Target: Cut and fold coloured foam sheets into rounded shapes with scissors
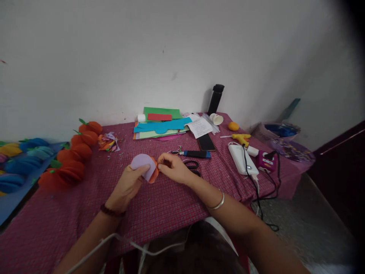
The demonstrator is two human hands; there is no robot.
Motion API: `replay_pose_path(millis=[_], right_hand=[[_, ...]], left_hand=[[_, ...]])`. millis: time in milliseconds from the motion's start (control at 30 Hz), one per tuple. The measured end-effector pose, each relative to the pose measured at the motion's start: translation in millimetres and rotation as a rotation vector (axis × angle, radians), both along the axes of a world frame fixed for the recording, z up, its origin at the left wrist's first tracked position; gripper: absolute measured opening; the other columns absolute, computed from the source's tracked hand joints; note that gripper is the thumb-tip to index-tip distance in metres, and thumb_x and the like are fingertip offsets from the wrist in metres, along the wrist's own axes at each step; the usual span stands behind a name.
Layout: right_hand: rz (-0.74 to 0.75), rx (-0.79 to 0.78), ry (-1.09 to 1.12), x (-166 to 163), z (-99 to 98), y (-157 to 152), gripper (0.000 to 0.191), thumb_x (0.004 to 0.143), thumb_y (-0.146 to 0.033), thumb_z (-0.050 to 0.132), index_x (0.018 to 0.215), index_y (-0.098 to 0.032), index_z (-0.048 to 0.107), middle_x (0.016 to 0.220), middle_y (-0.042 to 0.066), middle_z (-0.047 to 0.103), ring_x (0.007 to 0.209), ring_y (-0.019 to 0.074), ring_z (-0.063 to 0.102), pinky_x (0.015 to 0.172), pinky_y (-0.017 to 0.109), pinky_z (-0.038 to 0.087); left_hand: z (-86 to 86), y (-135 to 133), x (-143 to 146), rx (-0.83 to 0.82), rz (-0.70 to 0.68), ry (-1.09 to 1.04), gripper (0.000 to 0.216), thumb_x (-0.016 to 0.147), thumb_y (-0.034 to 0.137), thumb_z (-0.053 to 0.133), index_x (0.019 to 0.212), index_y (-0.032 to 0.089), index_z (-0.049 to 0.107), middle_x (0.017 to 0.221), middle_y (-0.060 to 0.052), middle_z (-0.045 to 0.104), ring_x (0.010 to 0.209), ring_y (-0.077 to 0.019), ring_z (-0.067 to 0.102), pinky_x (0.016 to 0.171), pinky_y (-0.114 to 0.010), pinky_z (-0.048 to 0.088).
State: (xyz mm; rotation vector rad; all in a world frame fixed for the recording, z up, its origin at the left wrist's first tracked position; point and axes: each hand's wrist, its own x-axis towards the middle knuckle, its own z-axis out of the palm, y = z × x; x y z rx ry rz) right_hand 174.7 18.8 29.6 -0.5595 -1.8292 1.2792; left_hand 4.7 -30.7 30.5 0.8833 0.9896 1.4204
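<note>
My left hand [129,184] grips a round lilac paper piece [140,163], its thumb flat across the front. Folded orange paper [154,174] sticks out behind the lilac circle on its right side. With thumb and forefinger closed together, my right hand [172,167] pinches at the edge of the orange paper; the exact contact is small and partly hidden. Just beyond my right hand lie black-handled scissors [191,164], partly covered by it, and a blue and black cutter knife [196,154].
Orange paper pumpkins [81,151] line the left, beside a blue board [17,194] with coloured paper shapes. Paper scraps [109,142], coloured sheets [162,125], a phone [206,142], bottle [216,99], cup [216,119], yellow glue gun [240,138] and cabled power bank [242,159] lie around.
</note>
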Motion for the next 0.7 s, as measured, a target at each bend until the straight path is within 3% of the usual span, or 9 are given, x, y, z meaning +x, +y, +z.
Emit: replay_pose_path(millis=[167, 300, 400, 533, 700], right_hand=[[-0.125, 0.113, -0.136, -3.4, -9.7, 4.9, 0.006, 0.08, -0.02, 0.054, 0.075, -0.019, 0.052, 0.068, -0.004, 0.049, 0.062, 0.0112, 0.043, 0.058, 0.024, 0.032], [-0.098, 0.087, -0.156, -5.9, -14.6, 10.3, 0.02, 0.079, -0.024, 0.056, 0.064, -0.02, 0.043, 0.062, -0.005, 0.041, 0.06, 0.0108, 0.037, 0.056, 0.024, 0.028], [-0.179, 0.038, -0.105, -5.8, -14.5, 15.4, 0.014, 0.08, -0.025, 0.053, 0.069, -0.02, 0.045, 0.066, -0.005, 0.044, 0.062, 0.0115, 0.039, 0.057, 0.024, 0.03], [-0.328, -0.021, -0.039, -3.0, -10.6, 20.6, 0.007, 0.076, -0.023, 0.052, 0.075, -0.021, 0.045, 0.07, -0.005, 0.046, 0.064, 0.0121, 0.041, 0.059, 0.024, 0.032], [-0.334, -0.032, -0.023, -0.3, -6.9, 23.8, 0.011, 0.069, -0.019, 0.053, 0.073, -0.021, 0.043, 0.068, -0.006, 0.043, 0.063, 0.0121, 0.04, 0.058, 0.024, 0.031]], left_hand=[[-7.1, 5.5, -1.5, -0.027, 0.102, 0.025, 0.025, 0.061, 0.02, 0.085, 0.082, 0.011, 0.075, 0.075, -0.006, 0.076, 0.066, -0.0164, 0.067, 0.067, -0.028, 0.053], [-6.4, 4.9, 0.5, -0.011, 0.103, 0.031, 0.025, 0.057, 0.018, 0.086, 0.078, 0.011, 0.075, 0.074, -0.006, 0.075, 0.066, -0.0171, 0.066, 0.066, -0.028, 0.052], [-2.3, 1.1, 0.7, 0.021, 0.073, 0.015, 0.024, 0.059, 0.021, 0.085, 0.079, 0.013, 0.074, 0.077, -0.005, 0.075, 0.069, -0.0174, 0.066, 0.065, -0.027, 0.051], [2.1, -4.5, -2.4, 0.077, -0.008, 0.146, 0.037, 0.068, 0.021, 0.081, 0.104, 0.015, 0.073, 0.096, -0.007, 0.075, 0.079, -0.0186, 0.067, 0.069, -0.025, 0.05], [3.6, -6.6, -3.5, 0.161, -0.005, 0.34, 0.046, 0.073, 0.022, 0.078, 0.118, 0.02, 0.069, 0.129, -0.009, 0.064, 0.093, -0.0195, 0.065, 0.079, -0.026, 0.05]])
